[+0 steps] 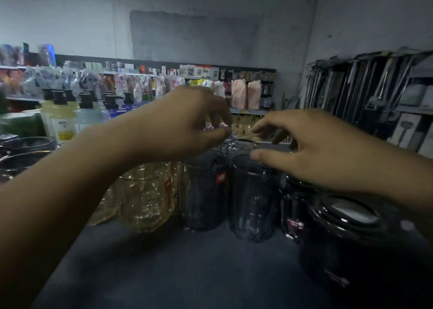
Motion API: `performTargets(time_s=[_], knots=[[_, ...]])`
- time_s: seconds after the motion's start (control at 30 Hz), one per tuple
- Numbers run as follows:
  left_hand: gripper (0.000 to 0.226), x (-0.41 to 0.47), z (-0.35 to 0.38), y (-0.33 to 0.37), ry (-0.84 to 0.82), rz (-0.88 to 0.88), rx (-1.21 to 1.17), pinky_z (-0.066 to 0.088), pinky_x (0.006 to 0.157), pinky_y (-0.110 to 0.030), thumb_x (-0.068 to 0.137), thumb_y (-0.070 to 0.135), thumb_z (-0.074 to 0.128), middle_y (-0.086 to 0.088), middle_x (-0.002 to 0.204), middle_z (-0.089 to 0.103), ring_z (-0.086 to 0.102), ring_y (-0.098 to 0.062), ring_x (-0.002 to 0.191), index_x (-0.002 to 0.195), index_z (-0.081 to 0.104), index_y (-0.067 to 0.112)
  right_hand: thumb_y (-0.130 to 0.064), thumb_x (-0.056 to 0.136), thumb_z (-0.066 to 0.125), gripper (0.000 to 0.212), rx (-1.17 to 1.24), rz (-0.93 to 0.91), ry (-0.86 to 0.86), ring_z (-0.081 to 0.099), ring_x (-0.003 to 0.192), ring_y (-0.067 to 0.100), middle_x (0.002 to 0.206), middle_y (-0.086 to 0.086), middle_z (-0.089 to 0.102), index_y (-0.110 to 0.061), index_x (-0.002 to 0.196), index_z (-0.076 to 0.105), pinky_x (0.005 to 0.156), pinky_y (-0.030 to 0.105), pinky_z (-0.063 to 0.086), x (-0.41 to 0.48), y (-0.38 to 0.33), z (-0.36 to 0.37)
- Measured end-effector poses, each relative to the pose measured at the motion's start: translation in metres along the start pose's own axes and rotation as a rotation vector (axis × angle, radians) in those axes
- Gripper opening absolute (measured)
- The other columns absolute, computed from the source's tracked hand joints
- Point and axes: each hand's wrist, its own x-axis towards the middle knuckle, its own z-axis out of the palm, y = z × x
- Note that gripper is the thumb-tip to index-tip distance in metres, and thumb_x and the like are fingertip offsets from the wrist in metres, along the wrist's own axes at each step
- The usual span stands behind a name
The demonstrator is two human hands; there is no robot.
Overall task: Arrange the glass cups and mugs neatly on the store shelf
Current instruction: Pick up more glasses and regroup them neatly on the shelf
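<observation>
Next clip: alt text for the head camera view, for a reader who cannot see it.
Two hands reach over a store shelf holding, left to right, an amber cup, two grey cups and dark lidded jars. The left hand and right hand curl above the rims; blur hides whether either grips anything.

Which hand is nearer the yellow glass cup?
Left. The left hand hovers just above and right of the yellow glass cup; the right hand is farther right, by a dark glass.
</observation>
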Motion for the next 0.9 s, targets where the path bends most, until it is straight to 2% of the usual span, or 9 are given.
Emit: performTargets(time_s=[0.1, 0.17, 0.27, 0.37, 0.43, 0.5, 0.57, 0.73, 0.9], knots=[[0.03, -0.016, -0.005, 0.029, 0.093, 0.09, 0.037, 0.038, 0.065, -0.015, 0.094, 0.041, 0.054, 0.01, 0.091, 0.056, 0.05, 0.004, 0.075, 0.11, 0.071, 0.023, -0.064, 0.08, 0.056, 0.053, 0.027, -0.031, 0.105, 0.055, 0.108, 0.0, 0.119, -0.022, 0.06, -0.038, 0.126, 0.061, 0.092, 0.024, 0.044, -0.033, -0.006, 0.004], [0.03, -0.031, -0.003, 0.051, 0.071, 0.101, 0.045, 0.037, 0.066, -0.013, 0.093, 0.041, 0.053, 0.01, 0.095, 0.054, 0.048, 0.005, 0.074, 0.109, 0.07, 0.023, -0.056, 0.083, 0.059, 0.045, 0.095, -0.037, 0.208, 0.054, 0.107, 0.002, 0.115, -0.019, 0.06, -0.035, 0.121, 0.064, 0.091, 0.023, 0.044, -0.057, -0.009, 0.012], [0.033, -0.046, 0.007, 0.079, -0.012, 0.078, 0.019, 0.045, 0.077, -0.021, 0.092, 0.04, 0.055, 0.005, 0.108, 0.053, 0.051, -0.002, 0.086, 0.115, 0.067, 0.02, -0.044, 0.086, 0.062, 0.031, 0.195, -0.036, 0.367, 0.054, 0.108, 0.007, 0.112, -0.015, 0.06, -0.031, 0.115, 0.066, 0.093, 0.027, 0.045, -0.095, -0.017, 0.03], [0.029, -0.048, 0.02, 0.101, -0.016, 0.102, 0.046, 0.043, 0.083, -0.026, 0.096, 0.024, 0.065, -0.009, 0.113, 0.06, 0.052, -0.016, 0.1, 0.116, 0.067, 0.004, -0.035, 0.09, 0.068, 0.021, 0.333, -0.044, 0.444, 0.054, 0.105, 0.004, 0.11, -0.017, 0.058, -0.03, 0.11, 0.067, 0.089, 0.017, 0.042, -0.129, -0.028, 0.053], [0.031, -0.042, 0.029, 0.109, -0.033, 0.061, 0.072, 0.043, 0.081, -0.025, 0.097, 0.022, 0.064, -0.014, 0.113, 0.063, 0.059, -0.025, 0.102, 0.118, 0.065, 0.0, -0.031, 0.089, 0.066, 0.023, 0.386, -0.049, 0.49, 0.055, 0.107, 0.003, 0.113, -0.017, 0.057, -0.026, 0.111, 0.067, 0.091, 0.016, 0.045, -0.146, -0.033, 0.065], [0.031, -0.034, 0.033, 0.116, -0.147, -0.081, 0.025, 0.047, 0.086, -0.028, 0.1, 0.024, 0.061, -0.012, 0.116, 0.064, 0.062, -0.027, 0.107, 0.123, 0.061, 0.004, -0.028, 0.091, 0.064, 0.022, 0.456, -0.046, 0.523, 0.056, 0.11, 0.001, 0.117, -0.016, 0.058, -0.023, 0.113, 0.066, 0.093, 0.018, 0.046, -0.16, -0.034, 0.07], [0.028, -0.026, 0.038, 0.118, -0.22, -0.195, -0.016, 0.05, 0.089, -0.033, 0.1, 0.022, 0.059, -0.011, 0.115, 0.067, 0.065, -0.027, 0.107, 0.123, 0.061, 0.005, -0.026, 0.094, 0.063, 0.021, 0.478, -0.056, 0.509, 0.053, 0.112, -0.002, 0.119, -0.015, 0.058, -0.023, 0.114, 0.065, 0.093, 0.016, 0.044, -0.169, -0.033, 0.072], [0.021, -0.02, 0.036, 0.122, -0.246, -0.314, 0.081, 0.046, 0.075, -0.032, 0.099, 0.02, 0.061, -0.009, 0.098, 0.068, 0.067, -0.032, 0.099, 0.111, 0.069, 0.005, -0.025, 0.097, 0.065, 0.017, 0.523, -0.026, 0.392, 0.054, 0.104, -0.001, 0.112, -0.017, 0.055, -0.026, 0.113, 0.062, 0.085, 0.013, 0.043, -0.181, -0.022, 0.078], [0.024, -0.029, 0.026, 0.132, -0.176, -0.345, 0.072, 0.054, 0.088, -0.04, 0.096, 0.02, 0.065, -0.015, 0.103, 0.075, 0.071, -0.032, 0.097, 0.108, 0.074, 0.002, -0.026, 0.095, 0.067, 0.02, 0.605, 0.026, 0.344, 0.058, 0.106, -0.001, 0.11, -0.018, 0.057, -0.029, 0.115, 0.062, 0.088, 0.027, 0.055, -0.188, -0.015, 0.084]])
